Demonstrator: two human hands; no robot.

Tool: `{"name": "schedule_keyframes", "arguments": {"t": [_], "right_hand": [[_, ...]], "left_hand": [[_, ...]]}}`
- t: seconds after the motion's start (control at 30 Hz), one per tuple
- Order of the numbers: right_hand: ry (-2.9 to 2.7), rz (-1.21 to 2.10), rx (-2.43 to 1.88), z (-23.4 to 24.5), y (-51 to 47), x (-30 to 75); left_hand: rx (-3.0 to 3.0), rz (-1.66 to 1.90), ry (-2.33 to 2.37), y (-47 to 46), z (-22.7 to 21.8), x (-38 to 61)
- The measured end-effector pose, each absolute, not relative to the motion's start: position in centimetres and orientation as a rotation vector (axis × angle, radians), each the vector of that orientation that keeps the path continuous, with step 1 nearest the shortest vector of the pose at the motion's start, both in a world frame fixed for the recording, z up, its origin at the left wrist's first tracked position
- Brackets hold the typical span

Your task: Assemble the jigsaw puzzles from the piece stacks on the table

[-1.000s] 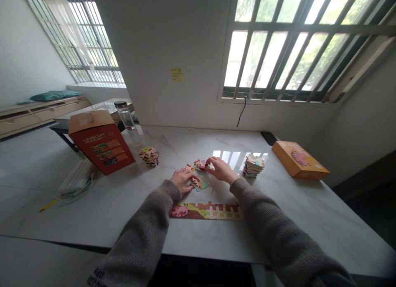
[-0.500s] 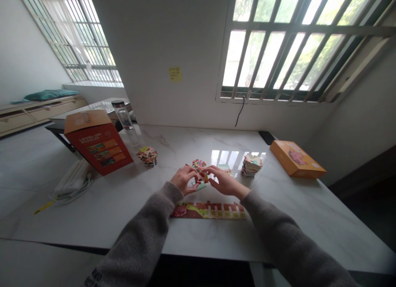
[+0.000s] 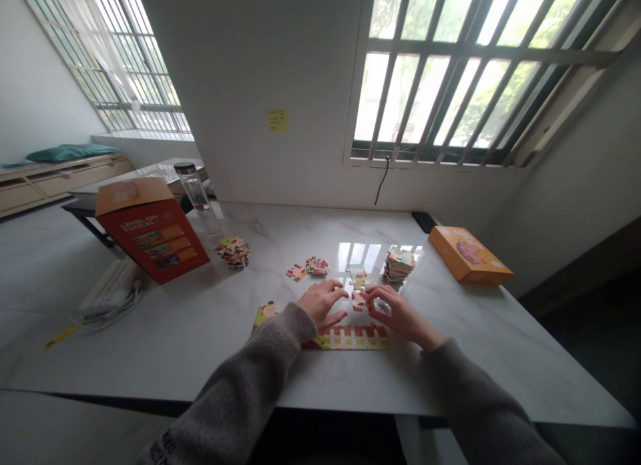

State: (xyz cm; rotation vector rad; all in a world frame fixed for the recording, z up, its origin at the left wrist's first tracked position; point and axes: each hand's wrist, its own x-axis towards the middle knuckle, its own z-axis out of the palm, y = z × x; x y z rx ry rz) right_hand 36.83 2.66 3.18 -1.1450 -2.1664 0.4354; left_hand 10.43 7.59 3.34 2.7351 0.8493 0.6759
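The left hand (image 3: 323,306) curves open and empty, the right hand (image 3: 403,316) touches a jigsaw piece (image 3: 358,300), pinched or not I can't tell, beyond the joined puzzle strip (image 3: 353,339), which the overhanging left sleeve (image 3: 260,361) might drag askew.

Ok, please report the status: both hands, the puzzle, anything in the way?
Left grip: open. Right grip: at small pinkish cardboard puzzle piece, hold unclear. Long red-and-green puzzle strip with white fence: partly hidden by grey knit left sleeve.
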Motion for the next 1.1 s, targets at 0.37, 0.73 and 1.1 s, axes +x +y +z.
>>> {"name": "schedule_keyframes", "arguments": {"t": [0.37, 0.73, 1.1], "right_hand": [[-2.145, 0.473, -1.309, 2.0, -0.4, 38.8], [-2.209, 0.433, -1.343, 1.6, -0.4, 38.8], [-2.18, 0.38, -1.314, 1.0, -0.2, 38.8]], "left_hand": [[2.74, 0.475, 0.885, 4.8, 1.7, 13.9], [2.752, 0.485, 0.91, 4.1, 1.0, 13.9], [2.738, 0.462, 0.898, 4.1, 1.1, 13.8]]}}
